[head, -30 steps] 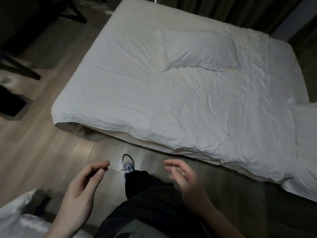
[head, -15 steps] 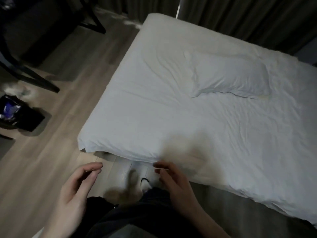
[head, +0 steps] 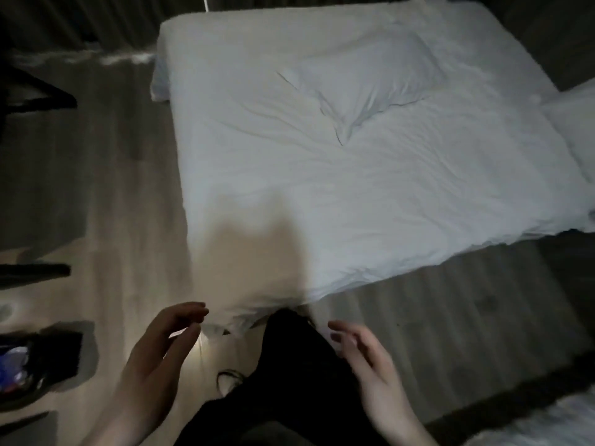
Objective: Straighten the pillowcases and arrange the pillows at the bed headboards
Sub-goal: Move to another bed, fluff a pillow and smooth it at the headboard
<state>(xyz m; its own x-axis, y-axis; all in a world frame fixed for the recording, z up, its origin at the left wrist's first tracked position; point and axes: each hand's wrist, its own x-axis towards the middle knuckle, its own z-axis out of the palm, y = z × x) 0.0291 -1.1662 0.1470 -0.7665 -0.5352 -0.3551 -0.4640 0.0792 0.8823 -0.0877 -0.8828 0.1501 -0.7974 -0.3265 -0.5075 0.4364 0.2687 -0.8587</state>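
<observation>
Standing closer to the bed's point(head: 322, 194) near corner than half a second ago, a person holds both hands low and empty — left hand point(head: 154, 358) and right hand point(head: 370, 365) open, fingers loosely curled. A rumpled white pillow point(head: 370, 78) lies mid-mattress, now seen at a new angle — a second pillow point(head: 576, 130) shows at the right edge.

I'm looking down at a white bed point(head: 322, 194) with one rumpled pillow point(head: 370, 82) lying on it, far side. My left hand point(head: 154, 358) and right hand point(head: 370, 362) hover empty, fingers loose, near the bed's closest corner, above the wood floor point(head: 434, 317).
</observation>
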